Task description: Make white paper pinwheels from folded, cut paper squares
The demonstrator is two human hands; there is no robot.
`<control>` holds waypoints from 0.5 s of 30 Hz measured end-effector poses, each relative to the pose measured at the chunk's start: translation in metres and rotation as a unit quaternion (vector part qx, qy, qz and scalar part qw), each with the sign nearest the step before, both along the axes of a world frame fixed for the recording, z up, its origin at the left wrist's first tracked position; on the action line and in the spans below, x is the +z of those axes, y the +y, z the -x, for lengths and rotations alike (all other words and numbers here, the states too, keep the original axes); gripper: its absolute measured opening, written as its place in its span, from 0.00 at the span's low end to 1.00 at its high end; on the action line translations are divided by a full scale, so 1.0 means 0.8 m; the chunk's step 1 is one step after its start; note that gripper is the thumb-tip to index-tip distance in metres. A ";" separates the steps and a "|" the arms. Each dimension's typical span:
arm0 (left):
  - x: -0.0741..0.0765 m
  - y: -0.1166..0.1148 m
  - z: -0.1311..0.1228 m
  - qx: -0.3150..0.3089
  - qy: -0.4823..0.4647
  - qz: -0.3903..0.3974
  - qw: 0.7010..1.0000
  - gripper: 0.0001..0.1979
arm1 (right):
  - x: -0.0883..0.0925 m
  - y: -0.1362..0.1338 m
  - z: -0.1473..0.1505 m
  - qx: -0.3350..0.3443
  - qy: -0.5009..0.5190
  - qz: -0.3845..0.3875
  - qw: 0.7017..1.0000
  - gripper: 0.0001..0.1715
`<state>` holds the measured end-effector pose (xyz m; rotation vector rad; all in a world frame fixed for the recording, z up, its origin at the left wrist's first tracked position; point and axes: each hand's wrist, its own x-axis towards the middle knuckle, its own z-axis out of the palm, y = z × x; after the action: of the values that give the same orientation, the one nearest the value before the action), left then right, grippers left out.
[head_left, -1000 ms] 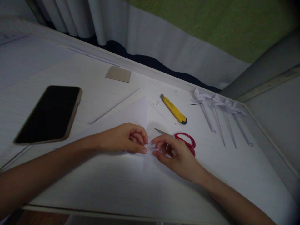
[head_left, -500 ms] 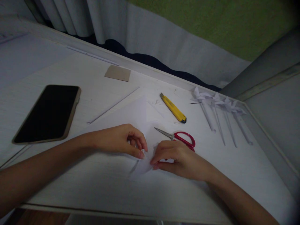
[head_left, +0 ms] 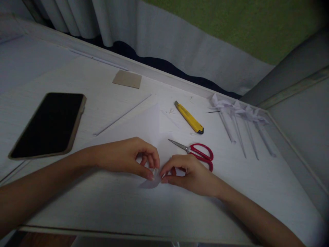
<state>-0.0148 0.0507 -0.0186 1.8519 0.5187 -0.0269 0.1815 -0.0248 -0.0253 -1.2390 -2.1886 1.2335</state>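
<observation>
Near the middle of the table, my left hand (head_left: 136, 156) pinches a small piece of white paper (head_left: 150, 183) between thumb and fingers. My right hand (head_left: 186, 173) is closed at the right side of that paper, its thumb and index fingertip pressed together on its edge. The fingertips of both hands are close together. Red-handled scissors (head_left: 199, 151) lie just beyond my right hand, and a larger white sheet (head_left: 144, 125) lies flat beyond my left hand.
A yellow cutter (head_left: 189, 117) lies behind the scissors. At the left is a black tablet (head_left: 48, 125), with a rolled paper stick (head_left: 122, 116) beside it. Cardboard (head_left: 127, 79) lies farther back. Several paper pinwheels (head_left: 239, 109) on sticks rest at the right.
My right hand has moved left, closer to my left hand, and the scissors' handles show more. The paper between the hands has shifted and turned. The whole view has shifted slightly.
</observation>
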 end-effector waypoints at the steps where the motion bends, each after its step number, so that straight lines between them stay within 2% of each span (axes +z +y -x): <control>1: -0.001 0.000 0.000 0.004 -0.003 0.004 1.000 0.08 | -0.004 0.000 0.001 -0.021 0.013 0.022 0.999 0.09; 4: -0.004 -0.001 -0.003 0.010 -0.007 0.020 1.000 0.08 | -0.013 -0.001 0.005 -0.095 0.053 0.062 0.992 0.09; 7: -0.005 -0.001 -0.004 0.006 -0.005 0.014 1.000 0.08 | -0.018 -0.003 0.007 -0.151 0.060 0.064 0.985 0.09; 15: -0.008 0.000 -0.007 -0.008 -0.007 -0.012 1.000 0.09 | -0.018 -0.008 0.010 -0.187 0.057 0.051 0.979 0.06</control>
<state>-0.0093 0.0506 -0.0251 1.8776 0.4962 -0.0189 0.1736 -0.0311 -0.0399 -1.4951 -1.7286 1.2343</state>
